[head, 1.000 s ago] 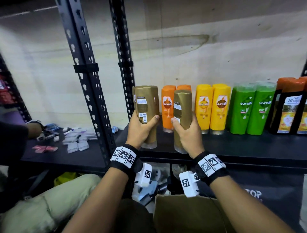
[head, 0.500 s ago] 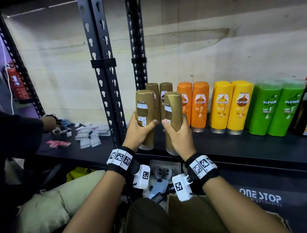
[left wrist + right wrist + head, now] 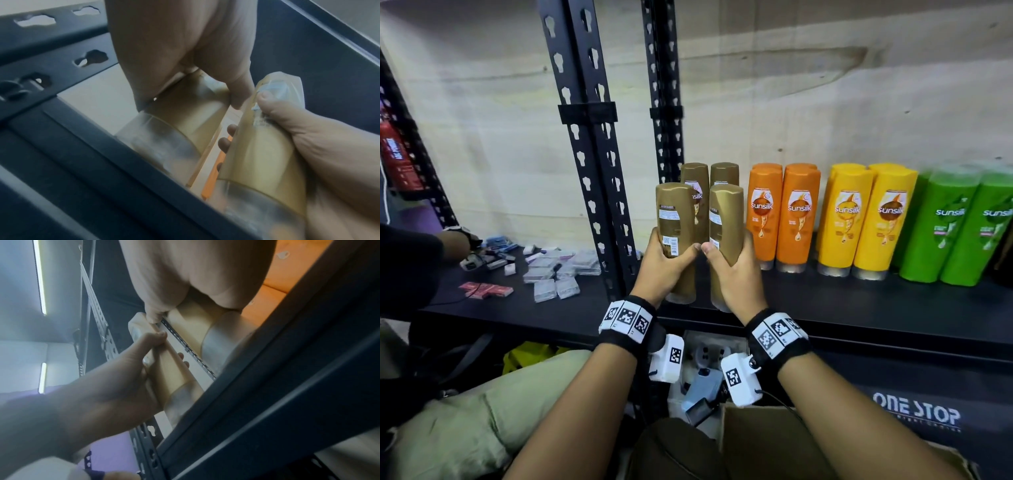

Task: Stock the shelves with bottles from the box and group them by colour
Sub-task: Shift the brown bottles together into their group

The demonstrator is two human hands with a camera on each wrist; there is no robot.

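So I've got two gold bottles on the go, one per hand, both upright with caps down, just left of centre in the head view. My left hand (image 3: 666, 263) is wrapped around the left gold bottle (image 3: 675, 236), thumb across the barcode label, and my right hand (image 3: 734, 270) is curled the same way around the right gold bottle (image 3: 725, 240). My thumbs nearly meet between them. Back labels face me, so I'd guess they want a turn before I let go, since everything else on the shelf shows its front.

Behind them, two more gold bottles (image 3: 709, 181) already stand at the back of the black shelf (image 3: 859, 308), which is why I'm holding these in front of that pair: same colour, same spot. Their bases look about level with the shelf's front edge; whether they're touching it I can't tell.

Moving right across the frame it goes orange bottles (image 3: 784, 219), yellow bottles (image 3: 869, 222), then green bottles (image 3: 955, 233) at the right edge, each colour standing together. The cardboard box (image 3: 756, 442) sits at the bottom of the frame under my right forearm. Over on the left, past the black upright (image 3: 592, 171), small packets (image 3: 551, 274) are scattered on another shelf, and someone else's arm (image 3: 424, 250) reaches in from the left edge.
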